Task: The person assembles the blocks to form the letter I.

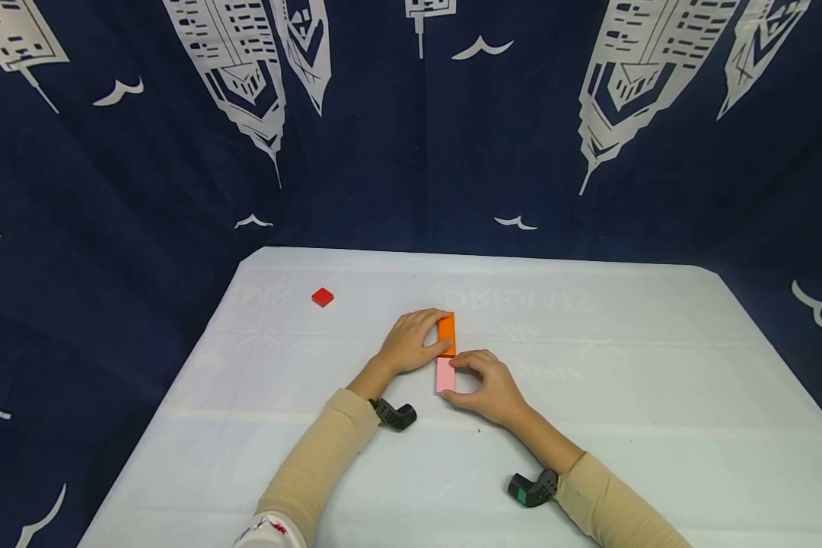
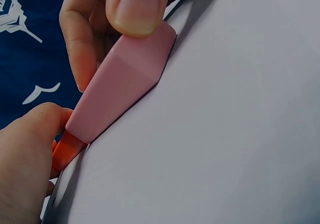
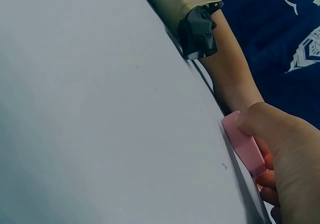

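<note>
An orange block (image 1: 447, 329) and a pink block (image 1: 444, 377) lie end to end on the white table. My left hand (image 1: 409, 344) pinches the orange block between thumb and fingers from its left side. At the near end, my right hand (image 1: 491, 390) grips the pink block, its thumb on the near edge and a finger near the far one. In the left wrist view the pink block (image 2: 120, 79) seems to meet the orange block (image 2: 68, 149), though the left hand partly hides the joint. The right wrist view shows the pink block (image 3: 245, 144) under the thumb.
A small red block (image 1: 323, 297) sits on the table toward the back left. Dark blue cloth (image 1: 425, 160) with white printed buildings hangs behind the white table (image 1: 623, 380). Black wrist devices (image 1: 396, 415) are worn on both forearms.
</note>
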`<control>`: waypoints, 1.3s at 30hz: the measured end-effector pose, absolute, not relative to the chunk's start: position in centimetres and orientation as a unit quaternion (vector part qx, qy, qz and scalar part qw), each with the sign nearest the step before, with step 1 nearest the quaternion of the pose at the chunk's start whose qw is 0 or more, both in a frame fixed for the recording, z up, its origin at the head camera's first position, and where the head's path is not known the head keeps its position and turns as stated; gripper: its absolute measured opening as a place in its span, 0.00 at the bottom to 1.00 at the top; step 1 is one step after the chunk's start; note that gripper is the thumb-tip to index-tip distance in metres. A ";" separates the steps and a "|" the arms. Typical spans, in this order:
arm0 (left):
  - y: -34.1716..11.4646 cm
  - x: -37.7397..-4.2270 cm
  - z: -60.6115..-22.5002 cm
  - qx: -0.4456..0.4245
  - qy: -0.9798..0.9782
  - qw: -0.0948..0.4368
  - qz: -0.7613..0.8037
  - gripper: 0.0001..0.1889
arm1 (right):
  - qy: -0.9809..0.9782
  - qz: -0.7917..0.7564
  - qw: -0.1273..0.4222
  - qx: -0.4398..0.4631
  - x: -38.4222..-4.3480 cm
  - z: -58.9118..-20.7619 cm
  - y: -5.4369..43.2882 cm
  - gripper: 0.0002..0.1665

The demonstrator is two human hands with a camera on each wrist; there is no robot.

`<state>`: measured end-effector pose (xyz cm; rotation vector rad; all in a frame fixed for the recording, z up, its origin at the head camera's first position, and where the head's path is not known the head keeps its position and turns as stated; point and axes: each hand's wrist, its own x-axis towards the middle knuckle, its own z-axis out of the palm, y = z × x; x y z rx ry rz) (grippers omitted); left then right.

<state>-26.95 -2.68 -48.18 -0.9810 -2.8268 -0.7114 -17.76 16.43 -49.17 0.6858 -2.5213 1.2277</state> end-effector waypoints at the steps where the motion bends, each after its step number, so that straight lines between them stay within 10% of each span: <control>1: -2.7 -26.9 -48.2 -0.319 -0.918 0.034 -0.232 0.30 | -0.867 0.421 0.129 0.236 -17.7 -49.2 16.4 0.26; 39: -2.7 -26.9 -48.3 -0.320 -0.918 0.038 -0.230 0.30 | -0.875 0.405 0.135 0.226 -17.8 -49.0 16.4 0.28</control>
